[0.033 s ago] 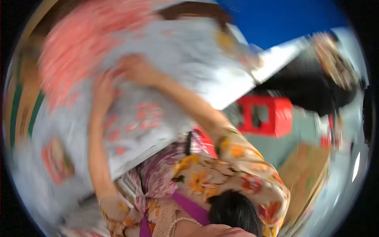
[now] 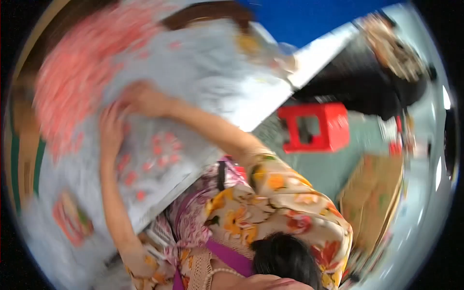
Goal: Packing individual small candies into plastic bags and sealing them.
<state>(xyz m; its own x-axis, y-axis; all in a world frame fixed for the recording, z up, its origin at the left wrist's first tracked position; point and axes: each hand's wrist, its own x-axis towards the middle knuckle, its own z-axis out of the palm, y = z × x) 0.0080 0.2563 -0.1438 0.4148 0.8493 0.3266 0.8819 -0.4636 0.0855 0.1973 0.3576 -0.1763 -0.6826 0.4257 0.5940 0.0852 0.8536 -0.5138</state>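
My left hand (image 2: 112, 128) and my right hand (image 2: 145, 99) meet over the grey-white table covering (image 2: 208, 72), fingertips close together. Blur softens both hands, but their fingers look bent and pressed together. Whatever sits between the fingertips is too small and smeared to name. Just beyond them spreads a big heap of small pink-red pieces (image 2: 77, 82). Several more loose pink pieces (image 2: 164, 147) lie scattered on the covering between my forearms.
A red-edged packet (image 2: 71, 217) lies at the table's left. On the right are a red plastic stool (image 2: 314, 126), a cardboard box (image 2: 372, 203) on the floor, and another person in dark clothing (image 2: 357, 82). Something yellow (image 2: 248, 44) rests near the far table edge.
The whole view has shifted, so the table, stool and hands appear further left. My hands stay together near the pink heap, with little visible change in their pose.
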